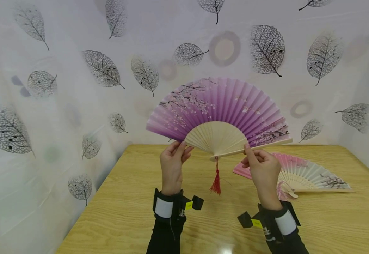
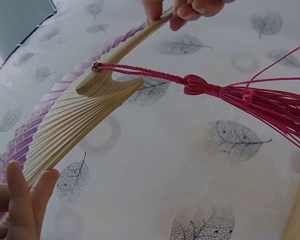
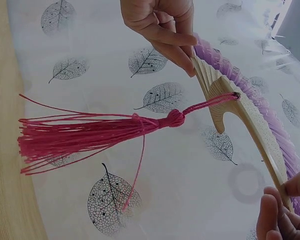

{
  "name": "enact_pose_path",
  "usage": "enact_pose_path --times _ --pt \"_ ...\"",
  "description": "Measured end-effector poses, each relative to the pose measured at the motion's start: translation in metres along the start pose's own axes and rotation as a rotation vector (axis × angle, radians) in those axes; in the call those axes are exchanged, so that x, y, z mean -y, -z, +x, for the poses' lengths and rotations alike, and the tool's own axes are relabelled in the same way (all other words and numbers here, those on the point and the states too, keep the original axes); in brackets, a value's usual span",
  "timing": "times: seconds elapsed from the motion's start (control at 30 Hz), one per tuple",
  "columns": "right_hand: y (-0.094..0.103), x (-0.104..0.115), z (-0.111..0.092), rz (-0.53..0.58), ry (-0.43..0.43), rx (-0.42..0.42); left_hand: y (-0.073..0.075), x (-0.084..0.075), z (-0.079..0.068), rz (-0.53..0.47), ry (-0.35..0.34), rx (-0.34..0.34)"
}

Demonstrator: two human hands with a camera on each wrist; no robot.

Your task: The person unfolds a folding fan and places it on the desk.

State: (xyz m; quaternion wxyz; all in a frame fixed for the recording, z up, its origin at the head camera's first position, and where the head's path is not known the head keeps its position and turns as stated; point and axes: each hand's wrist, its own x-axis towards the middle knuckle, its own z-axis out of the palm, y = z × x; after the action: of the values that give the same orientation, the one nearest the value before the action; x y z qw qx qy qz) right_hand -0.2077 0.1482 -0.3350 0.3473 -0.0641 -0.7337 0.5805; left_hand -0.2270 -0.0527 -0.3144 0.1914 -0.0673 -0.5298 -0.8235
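A purple folding fan [image 1: 219, 102] printed with blossom branches is spread wide, held up above the table. My left hand [image 1: 172, 165] pinches its left edge between thumb and fingers. At the opposite side, my right hand [image 1: 263, 173] pinches the pale outer guard stick. From the fan's pivot hangs a red tassel [image 1: 216, 183]; in the left wrist view the tassel [image 2: 204, 86] is tied through the rivet end. The right wrist view shows the bare ribs [image 3: 214, 80] fanned between both hands. Behind my right hand, a second fan [image 1: 301, 176], pink and white, lies spread on the table.
The wooden table [image 1: 124, 218] has a light grain. A pink tassel [image 1: 284, 190] lies by the second fan's pivot. White sheeting [image 1: 76, 31] with dark leaf prints hangs behind the table and along its left side. Both wrists wear black straps with small camera mounts.
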Motion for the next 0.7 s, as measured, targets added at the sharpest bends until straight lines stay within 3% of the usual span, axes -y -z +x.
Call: enact_pose_path --times 0.53,0.7 --pt "-0.0016 0.0004 -0.0003 0.049 -0.013 -0.017 -0.0007 0.0016 0.0003 -0.009 -0.002 -0.010" --pt "-0.0016 0.0015 -0.0002 0.093 -0.054 0.006 -0.0010 0.0014 0.0003 -0.021 -0.003 -0.023"
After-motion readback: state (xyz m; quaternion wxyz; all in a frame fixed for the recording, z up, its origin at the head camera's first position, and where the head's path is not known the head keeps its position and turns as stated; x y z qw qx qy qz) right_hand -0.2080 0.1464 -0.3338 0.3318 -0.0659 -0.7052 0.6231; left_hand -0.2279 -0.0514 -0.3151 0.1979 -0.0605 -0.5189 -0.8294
